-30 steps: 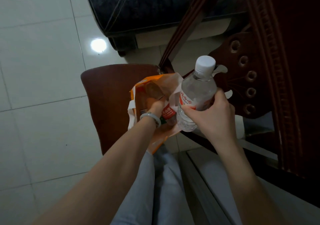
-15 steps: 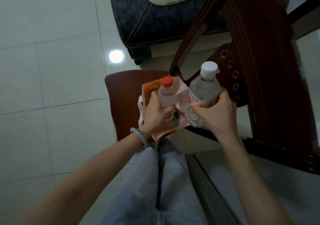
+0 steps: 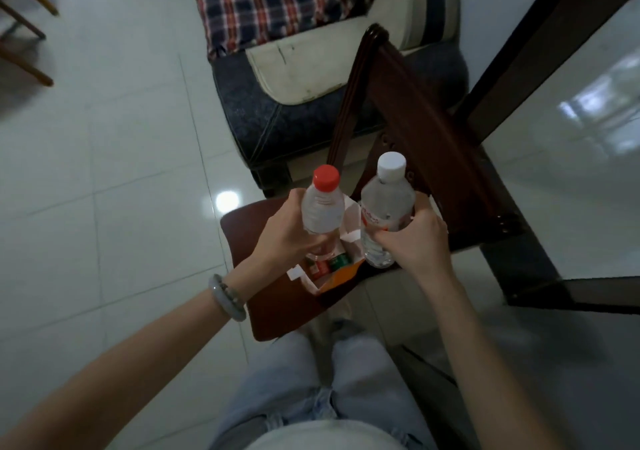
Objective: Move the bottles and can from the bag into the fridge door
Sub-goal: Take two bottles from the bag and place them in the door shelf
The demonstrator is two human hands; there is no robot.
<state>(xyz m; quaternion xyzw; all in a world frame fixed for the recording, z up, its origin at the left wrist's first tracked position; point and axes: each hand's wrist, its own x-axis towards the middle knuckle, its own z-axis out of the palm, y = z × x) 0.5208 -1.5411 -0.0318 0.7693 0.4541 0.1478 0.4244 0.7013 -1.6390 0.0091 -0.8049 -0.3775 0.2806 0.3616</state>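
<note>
Bare forearms, pale grey-green bangle on left wrist, light blue ripped jeans

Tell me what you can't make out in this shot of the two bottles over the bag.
- Head view: the bag's contents; red and green shapes show, mostly covered by the left hand and the red-capped bottle.
- Head view: the label on the white-capped bottle, wrapped by the right hand and too small to read.
- Head view: the fridge door, outside the frame.
- Head view: the bag, partly behind both bottles.
</note>
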